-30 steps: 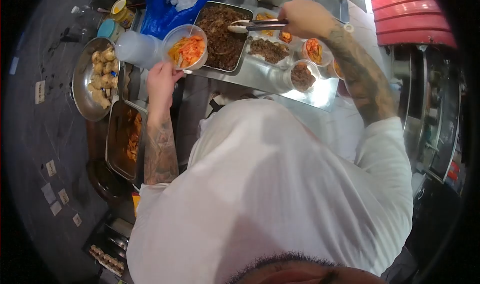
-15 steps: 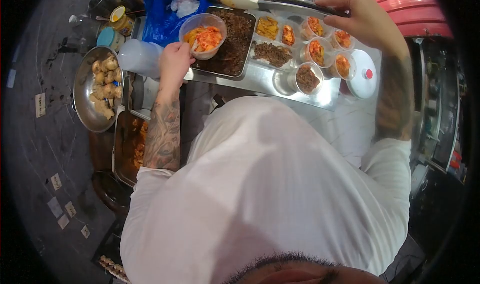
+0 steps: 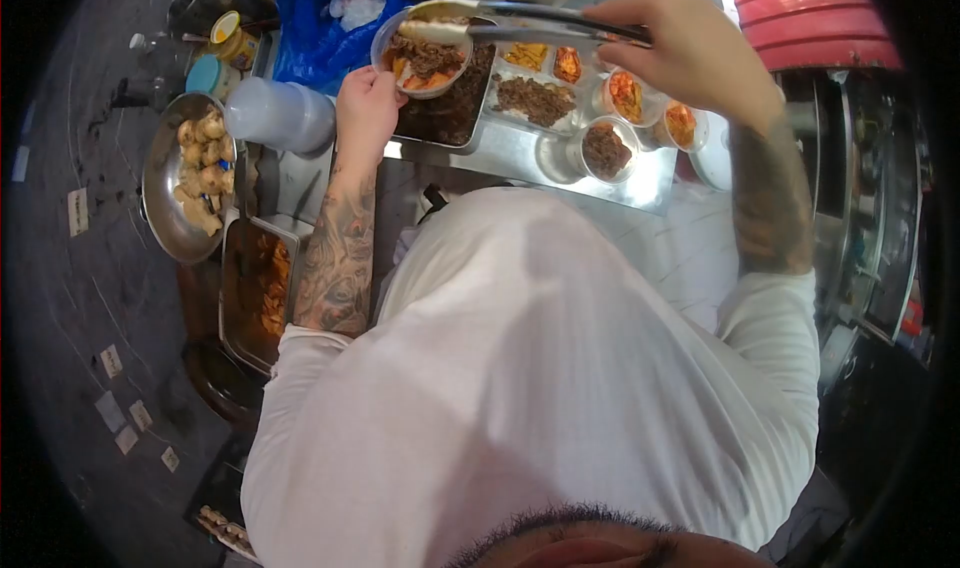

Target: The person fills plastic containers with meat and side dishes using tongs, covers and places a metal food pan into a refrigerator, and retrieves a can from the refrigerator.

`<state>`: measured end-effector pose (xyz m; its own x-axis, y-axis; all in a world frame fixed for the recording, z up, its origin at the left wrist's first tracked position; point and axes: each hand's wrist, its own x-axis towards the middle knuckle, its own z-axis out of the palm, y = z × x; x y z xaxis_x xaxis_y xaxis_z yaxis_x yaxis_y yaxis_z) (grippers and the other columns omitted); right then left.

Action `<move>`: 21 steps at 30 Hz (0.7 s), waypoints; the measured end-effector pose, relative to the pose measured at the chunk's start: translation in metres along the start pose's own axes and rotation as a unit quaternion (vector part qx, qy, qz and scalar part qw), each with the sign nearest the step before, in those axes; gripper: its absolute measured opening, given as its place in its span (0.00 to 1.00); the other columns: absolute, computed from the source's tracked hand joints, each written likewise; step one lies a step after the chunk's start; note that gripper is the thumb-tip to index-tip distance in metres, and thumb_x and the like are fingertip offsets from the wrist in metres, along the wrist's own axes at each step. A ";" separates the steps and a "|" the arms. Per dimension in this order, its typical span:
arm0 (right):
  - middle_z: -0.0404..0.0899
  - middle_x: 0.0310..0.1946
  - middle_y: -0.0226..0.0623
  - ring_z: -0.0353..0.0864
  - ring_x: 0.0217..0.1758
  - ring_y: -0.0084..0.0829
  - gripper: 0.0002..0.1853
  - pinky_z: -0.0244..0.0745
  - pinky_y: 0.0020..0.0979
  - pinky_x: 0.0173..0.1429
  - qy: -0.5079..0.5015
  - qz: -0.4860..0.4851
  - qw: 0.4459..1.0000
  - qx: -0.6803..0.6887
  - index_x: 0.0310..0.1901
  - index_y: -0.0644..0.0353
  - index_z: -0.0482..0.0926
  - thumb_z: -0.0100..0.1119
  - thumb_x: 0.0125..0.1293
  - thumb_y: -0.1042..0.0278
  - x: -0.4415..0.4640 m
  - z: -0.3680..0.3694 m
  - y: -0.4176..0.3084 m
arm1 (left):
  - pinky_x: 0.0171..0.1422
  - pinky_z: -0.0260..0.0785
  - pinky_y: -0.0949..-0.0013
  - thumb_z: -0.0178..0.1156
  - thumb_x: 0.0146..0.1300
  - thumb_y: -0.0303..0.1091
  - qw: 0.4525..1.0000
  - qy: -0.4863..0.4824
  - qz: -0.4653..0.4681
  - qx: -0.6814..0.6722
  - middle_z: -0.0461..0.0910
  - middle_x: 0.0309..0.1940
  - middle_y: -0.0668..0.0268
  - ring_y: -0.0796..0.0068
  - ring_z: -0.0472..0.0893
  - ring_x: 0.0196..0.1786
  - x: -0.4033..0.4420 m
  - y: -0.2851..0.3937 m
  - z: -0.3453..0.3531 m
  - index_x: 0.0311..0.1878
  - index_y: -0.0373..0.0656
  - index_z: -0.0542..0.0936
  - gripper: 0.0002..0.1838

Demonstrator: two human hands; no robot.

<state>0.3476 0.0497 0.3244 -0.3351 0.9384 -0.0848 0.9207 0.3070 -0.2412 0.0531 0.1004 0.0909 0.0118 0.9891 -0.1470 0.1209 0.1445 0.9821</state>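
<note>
A metal-topped desk [image 3: 510, 156] holds food containers beside a dark floor [image 3: 75, 308]. The left hand [image 3: 366, 108], forearm extended forward, pinches the rim of a clear bowl [image 3: 432, 92] above a meat tray [image 3: 455, 147]; the right hand [image 3: 680, 43], wrist bent inward, grips tongs [image 3: 540, 11] lying crosswise, tips pointing left over the bowl.

Clear round bowl [image 3: 430, 94]: brown meat [image 3: 432, 58] over orange food [image 3: 402, 72], held above left edge of meat tray [image 3: 452, 148]. Black-handled metal tongs [image 3: 525, 10]: held near-level, tips over bowl.
</note>
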 end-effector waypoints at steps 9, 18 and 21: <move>0.86 0.39 0.49 0.87 0.38 0.44 0.19 0.79 0.36 0.45 0.017 -0.072 0.996 -0.057 0.54 0.60 0.84 0.68 0.61 0.71 -0.019 -0.014 -0.003 | 0.43 0.79 0.67 0.52 0.67 0.30 0.993 0.082 0.083 0.019 0.79 0.33 0.61 0.72 0.81 0.34 -0.016 -0.001 0.024 0.30 0.30 0.78 0.13; 0.85 0.34 0.49 0.84 0.38 0.49 0.17 0.78 0.44 0.44 0.041 0.040 0.998 -0.004 0.49 0.57 0.86 0.68 0.60 0.62 -0.044 0.011 0.055 | 0.50 0.81 0.64 0.52 0.72 0.33 0.997 0.029 -0.062 -0.046 0.74 0.31 0.68 0.75 0.79 0.36 -0.021 0.006 -0.002 0.42 0.33 0.78 0.11; 0.85 0.33 0.46 0.84 0.38 0.48 0.18 0.78 0.45 0.44 0.031 0.019 0.998 -0.055 0.52 0.53 0.86 0.68 0.60 0.61 -0.047 0.033 0.059 | 0.49 0.81 0.64 0.53 0.74 0.35 0.997 0.032 -0.061 -0.047 0.74 0.30 0.68 0.76 0.79 0.35 -0.024 0.011 -0.009 0.50 0.31 0.78 0.14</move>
<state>0.4109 0.0183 0.2822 -0.2894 0.9567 -0.0308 0.9501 0.2831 -0.1312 0.0453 0.0781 0.1061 -0.0602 0.9634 -0.2611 0.0231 0.2629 0.9646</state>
